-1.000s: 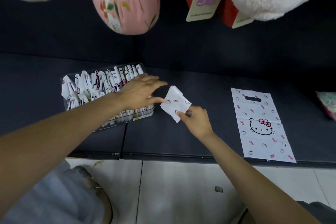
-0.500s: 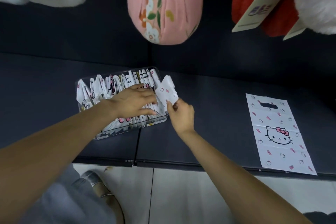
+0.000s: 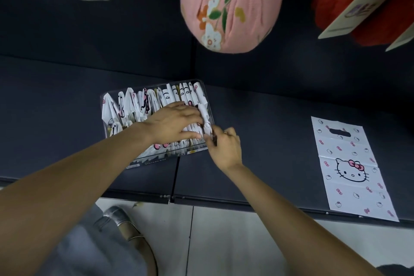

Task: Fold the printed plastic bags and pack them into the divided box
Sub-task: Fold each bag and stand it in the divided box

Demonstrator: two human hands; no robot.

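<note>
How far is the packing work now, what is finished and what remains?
Done: the clear box already holds many folded bags. In hand: the right hand slips one folded bag in at the box's right end while the left hand presses the row aside. Left: one flat bag lies unfolded on the dark surface.

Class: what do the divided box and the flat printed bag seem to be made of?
Divided box: clear, glossy hard plastic, it seems; the folded bags show through its walls. Flat printed bag: thin white plastic film, probably; it lies flat with fold creases and a die-cut handle.
</note>
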